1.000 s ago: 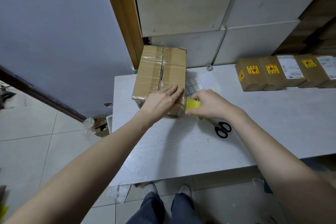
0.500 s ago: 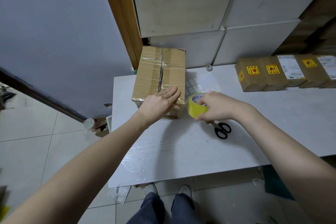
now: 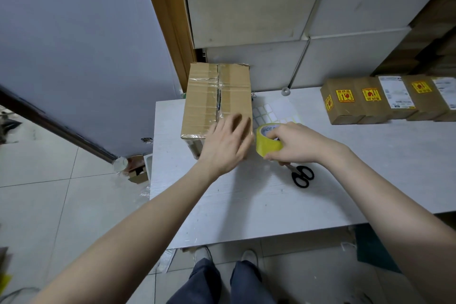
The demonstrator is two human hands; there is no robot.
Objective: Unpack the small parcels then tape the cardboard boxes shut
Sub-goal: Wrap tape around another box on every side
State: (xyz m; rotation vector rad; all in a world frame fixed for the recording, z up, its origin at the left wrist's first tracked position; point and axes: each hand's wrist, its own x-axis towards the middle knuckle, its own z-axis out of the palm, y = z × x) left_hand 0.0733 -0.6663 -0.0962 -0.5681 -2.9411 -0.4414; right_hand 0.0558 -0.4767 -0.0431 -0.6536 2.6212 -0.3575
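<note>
Cardboard box [image 3: 217, 99], creased and glossy with old clear tape (its centre seam gapes slightly), stands at the far left corner of the white woodgrain table [image 3: 246, 205]. Left hand [image 3: 225, 142] lies flat-fingered on its near end. Right hand [image 3: 294, 143] grips a yellow tape roll [image 3: 267, 142] just beside it, above black-handled scissors [image 3: 301, 175].

Tape roll [image 3: 268, 140] core: "MADE IN…", rest cut off. Parcel stickers [image 3: 345, 95] & labels too small to read.
</note>
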